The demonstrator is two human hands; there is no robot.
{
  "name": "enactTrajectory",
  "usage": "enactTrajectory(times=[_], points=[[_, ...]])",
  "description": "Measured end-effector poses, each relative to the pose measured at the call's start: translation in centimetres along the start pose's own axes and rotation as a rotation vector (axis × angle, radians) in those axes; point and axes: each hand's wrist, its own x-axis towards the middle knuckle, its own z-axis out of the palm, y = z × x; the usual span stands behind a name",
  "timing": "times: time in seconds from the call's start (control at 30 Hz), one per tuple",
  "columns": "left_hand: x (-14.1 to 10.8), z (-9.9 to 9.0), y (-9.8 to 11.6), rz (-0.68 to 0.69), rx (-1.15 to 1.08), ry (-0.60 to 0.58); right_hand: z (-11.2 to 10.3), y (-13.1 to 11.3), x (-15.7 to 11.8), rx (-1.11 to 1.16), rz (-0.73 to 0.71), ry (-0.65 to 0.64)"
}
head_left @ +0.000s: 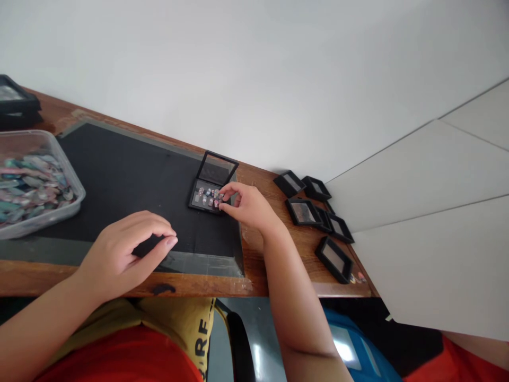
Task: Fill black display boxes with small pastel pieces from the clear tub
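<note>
A small black case [207, 210] stands on the dark mat with its clear-windowed lid [217, 168] raised. Inside lie several small decorated press-on nails [210, 201] in rows. My right hand [246, 206] reaches over the case's right side. Its thumb and index fingertips touch down among the nails there, a little apart from each other. My left hand [127, 249] hovers near the front edge of the mat, left of the case. Its thumb and index tips come together in a pinch; whatever may be between them is too small to make out.
A clear plastic tub [66, 209] full of colourful nails stands at the left, with black cases [18, 103] stacked behind it. Several closed black cases [304, 211] lie on the wooden table [260, 254] at the right. A white wall rises behind; another person's red sleeve [449, 363] shows lower right.
</note>
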Motion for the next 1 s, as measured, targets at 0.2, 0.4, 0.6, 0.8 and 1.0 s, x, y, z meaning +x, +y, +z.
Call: enactTrajectory(times=[0.2, 0.4, 0.6, 0.8, 1.0], points=[[0.0, -0.1, 0.0, -0.027, -0.001, 0.014, -0.3, 0.4, 0.0, 0.001, -0.003, 0.026], [-0.1, 0.0, -0.1, -0.016, -0.001, 0.015, -0.9, 3.0, 1.3, 0.033, 0.002, 0.405], [0.2, 0.2, -0.2, 0.007, 0.040, 0.010, 2.3, 4.6, 4.5, 0.245, -0.009, 0.549], [0.1, 1.0, -1.2, -0.125, 0.165, -0.087, 3.3, 3.6, 5.1, 0.259, -0.030, 0.422], [0.0, 1.8, -1.7, -0.212, 0.274, -0.176, 2.2, 3.0, 4.0, 0.192, -0.082, 0.338]])
